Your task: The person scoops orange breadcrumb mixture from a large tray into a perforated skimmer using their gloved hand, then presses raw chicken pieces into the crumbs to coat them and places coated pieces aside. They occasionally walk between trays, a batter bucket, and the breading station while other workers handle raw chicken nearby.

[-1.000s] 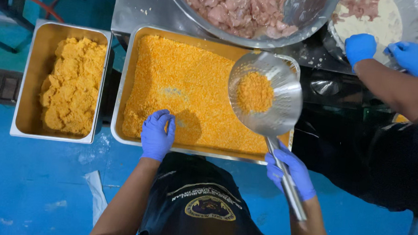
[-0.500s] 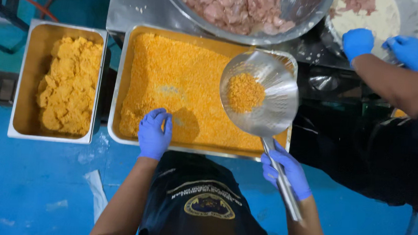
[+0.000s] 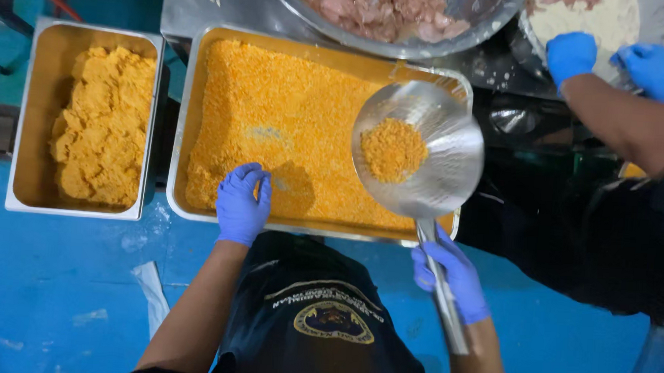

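Nearest the camera, the person's dark apron (image 3: pixel 324 317) fills the bottom middle, with blue floor (image 3: pixel 57 292) on both sides and a scrap of white paper (image 3: pixel 152 294) lying to the left of it. The right hand (image 3: pixel 449 274), in a blue glove, is wrapped shut around the metal handle of a round strainer ladle (image 3: pixel 419 149); the handle runs down past the wrist, and the fingers sit just below the bowl. The bowl hangs over the near right corner of the large steel tray (image 3: pixel 186 124) and carries 1 small heap of orange crumbs (image 3: pixel 392 148) in its middle. The left hand (image 3: pixel 242 204), also gloved, rests on the tray's near edge with its fingers curled loosely down into the orange crumb bed (image 3: pixel 290 115), gripping nothing that can be seen. The 2 hands are well apart, with open crumb surface between them.

To the left, just beside the large tray, a smaller steel pan (image 3: pixel 33 114) holds clumped breaded pieces (image 3: pixel 101 126). Beyond the tray's far edge sits a big metal bowl of raw meat (image 3: pixel 381 5). At the far right, another person's 2 gloved hands (image 3: pixel 608 61) work over a plate of white flour (image 3: pixel 596 18), their forearm crossing above dark plastic.
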